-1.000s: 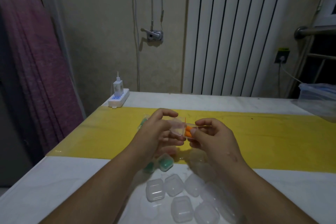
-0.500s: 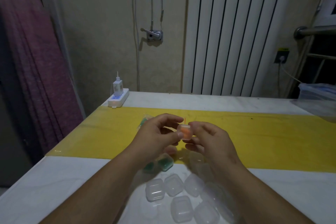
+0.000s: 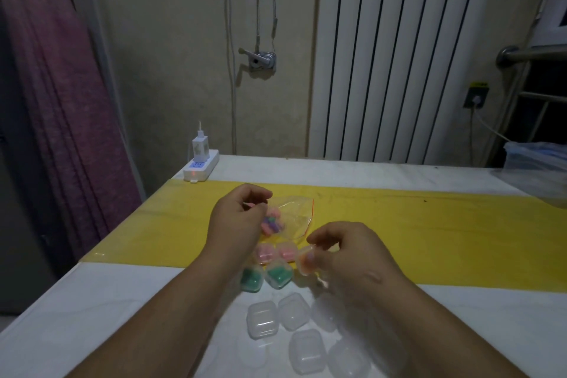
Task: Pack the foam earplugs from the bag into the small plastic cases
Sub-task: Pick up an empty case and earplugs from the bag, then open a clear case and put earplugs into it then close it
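A clear zip bag [image 3: 294, 218] lies on the yellow strip with pink and purple foam earplugs [image 3: 271, 223] bunched at its left end. My left hand [image 3: 237, 219] is curled over that end, fingertips pinched on the plastic; a pink sliver shows between them. My right hand [image 3: 349, 255] holds a closed small case with orange earplugs [image 3: 306, 261] low over the table, just right of two pink-filled cases [image 3: 265, 253]. Two green-filled cases [image 3: 277, 275] sit in front of those. Several empty clear cases [image 3: 262, 319] lie nearer me, some hidden under my right forearm.
A white power strip with a charger [image 3: 201, 167] sits at the table's far left corner. A clear plastic tub [image 3: 537, 159] stands at the far right edge. The table's left edge drops off beside a purple curtain [image 3: 61, 101]. A radiator [image 3: 399, 55] lines the wall behind.
The orange-filled case was snapped shut between both hands. My right hand then brought it down beside the pink cases, and my left hand let go and moved forward onto the bag.
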A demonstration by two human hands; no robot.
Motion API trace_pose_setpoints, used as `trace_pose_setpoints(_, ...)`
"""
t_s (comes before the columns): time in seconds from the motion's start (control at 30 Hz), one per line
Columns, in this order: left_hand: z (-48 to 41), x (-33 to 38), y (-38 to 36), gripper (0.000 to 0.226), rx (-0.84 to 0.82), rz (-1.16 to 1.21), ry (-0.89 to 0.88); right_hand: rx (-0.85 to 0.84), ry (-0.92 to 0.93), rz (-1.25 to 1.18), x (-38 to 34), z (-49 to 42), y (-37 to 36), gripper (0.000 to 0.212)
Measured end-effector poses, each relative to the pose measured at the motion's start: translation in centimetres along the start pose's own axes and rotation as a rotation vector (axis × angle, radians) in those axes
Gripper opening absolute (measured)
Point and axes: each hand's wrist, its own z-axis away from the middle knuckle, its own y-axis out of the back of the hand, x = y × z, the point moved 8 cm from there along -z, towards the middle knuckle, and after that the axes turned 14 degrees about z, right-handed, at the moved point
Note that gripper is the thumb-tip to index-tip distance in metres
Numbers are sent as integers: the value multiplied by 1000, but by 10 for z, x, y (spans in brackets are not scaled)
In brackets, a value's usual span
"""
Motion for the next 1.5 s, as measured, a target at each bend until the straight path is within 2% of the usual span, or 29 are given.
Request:
trace_pose_setpoints(0.13, 0, -2, 4, 30, 44, 16, 16, -9, -21, 166, -2, 2, -4, 17)
trace_pose_setpoints(0.23, -4, -6, 11, 34, 96, -36, 26, -3, 22, 305, -6, 2, -7, 9)
trace_pose_setpoints(0.4, -6, -15, 22, 41, 137, -103, 78, 111, 116, 371, -18, -1, -1, 18)
trace_pose_setpoints(0.47, -10, -15, 21, 42, 86, -208, 42, 130, 118, 331, -19, -7, 4, 16)
trace_pose_setpoints(0.6, -17, -12, 9, 36, -69, -591, -101, 41, 86, 272, -16, -30, 3, 21)
trace_pose_setpoints(0.73, -17, -11, 4, 34, -105, -738, -182, -41, 64, 265, -20, -54, -6, 26)
trace_pose_setpoints(0.83, -22, -17, 7, 27, -84, -810, -194, -37, 87, 324, -31, -66, -15, 22)
trace_pose_setpoints(0.97, -26, -24, 7, 12, -83, -735, -207, -18, 92, 369, -46, -74, -27, 16)
trace_pose_setpoints(1.13, -30, -36, 7, 10, -86, -620, -180, -86, 182, 356, -66, -81, -43, 23)
trace_pose_setpoints(1.33, -33, -41, 9, 9, -76, -607, -179, -164, 96, 423, -59, -101, -58, 15)
trace_pose_setpoints(1.43, -33, -40, 9, 7, -77, -613, -184, -128, 84, 321, -54, -108, -60, 35)
trace_pose_setpoints(1.5, -33, -41, 9, 6, -81, -615, -181, -148, 63, 303, -52, -112, -63, 21)
